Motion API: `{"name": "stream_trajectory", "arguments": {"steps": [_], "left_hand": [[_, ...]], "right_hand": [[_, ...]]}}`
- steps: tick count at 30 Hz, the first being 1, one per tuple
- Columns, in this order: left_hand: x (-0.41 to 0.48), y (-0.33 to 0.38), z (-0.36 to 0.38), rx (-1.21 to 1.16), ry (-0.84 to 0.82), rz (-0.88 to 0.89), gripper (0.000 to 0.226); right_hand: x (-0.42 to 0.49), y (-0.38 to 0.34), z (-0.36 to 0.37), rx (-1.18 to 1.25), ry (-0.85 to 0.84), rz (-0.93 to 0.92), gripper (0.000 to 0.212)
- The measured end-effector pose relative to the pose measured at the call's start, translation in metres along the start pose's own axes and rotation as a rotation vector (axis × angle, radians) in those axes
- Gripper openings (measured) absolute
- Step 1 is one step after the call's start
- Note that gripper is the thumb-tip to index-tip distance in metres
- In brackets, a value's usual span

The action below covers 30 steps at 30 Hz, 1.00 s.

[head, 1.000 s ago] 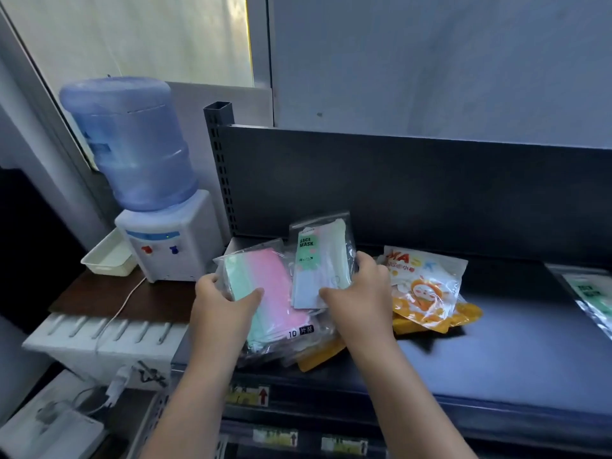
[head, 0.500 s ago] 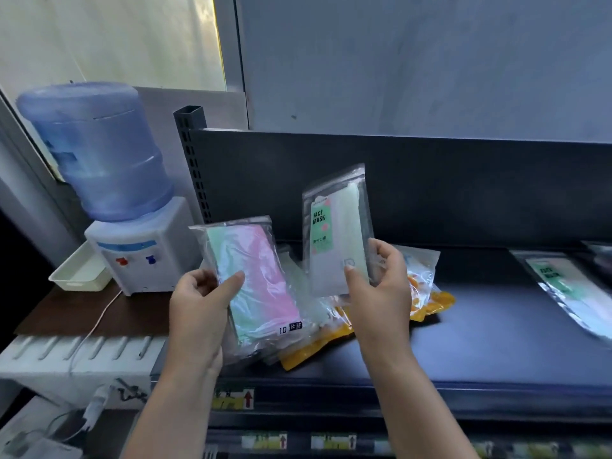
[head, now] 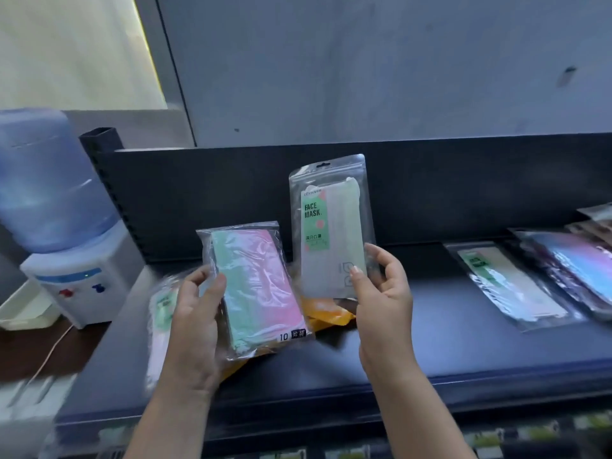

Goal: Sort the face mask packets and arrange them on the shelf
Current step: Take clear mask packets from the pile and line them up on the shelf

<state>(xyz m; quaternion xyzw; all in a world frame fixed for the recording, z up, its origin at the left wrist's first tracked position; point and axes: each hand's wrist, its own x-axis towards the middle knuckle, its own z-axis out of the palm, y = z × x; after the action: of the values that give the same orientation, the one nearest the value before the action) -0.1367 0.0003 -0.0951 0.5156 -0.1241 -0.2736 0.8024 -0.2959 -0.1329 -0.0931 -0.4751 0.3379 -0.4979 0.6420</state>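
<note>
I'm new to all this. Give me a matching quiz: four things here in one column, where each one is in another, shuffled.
1. pink-and-green packet
2. FACE MASK packet
3. orange packet
4. water dispenser

A. standing beside the shelf
B. held in the right hand
C. lying on the shelf
D. held in the left hand

Pairs: 1-D, 2-B, 3-C, 4-A
</note>
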Motion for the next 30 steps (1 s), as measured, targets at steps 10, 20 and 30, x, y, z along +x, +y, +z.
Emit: {"name": "stream_trajectory", "arguments": {"steps": [10, 20, 30], "left_hand": [[-0.034, -0.085, 0.155, 0.02, -0.064, 0.003, 0.041], [-0.082, -0.17, 0.292, -0.01, -0.169, -0.123, 0.034], [-0.114, -0.193, 0.332, -0.074, -0.228, -0.161, 0.037]], "right_hand": [[0.069, -0.06, -0.167, -0.04, 0.059, -0.02, 0.034], [0.135, -0.123, -0.331, -0.003, 0.154, 0.03, 0.038], [0.159, -0.137, -0.378, -0.038, 0.117, 0.099, 0.038]]}}
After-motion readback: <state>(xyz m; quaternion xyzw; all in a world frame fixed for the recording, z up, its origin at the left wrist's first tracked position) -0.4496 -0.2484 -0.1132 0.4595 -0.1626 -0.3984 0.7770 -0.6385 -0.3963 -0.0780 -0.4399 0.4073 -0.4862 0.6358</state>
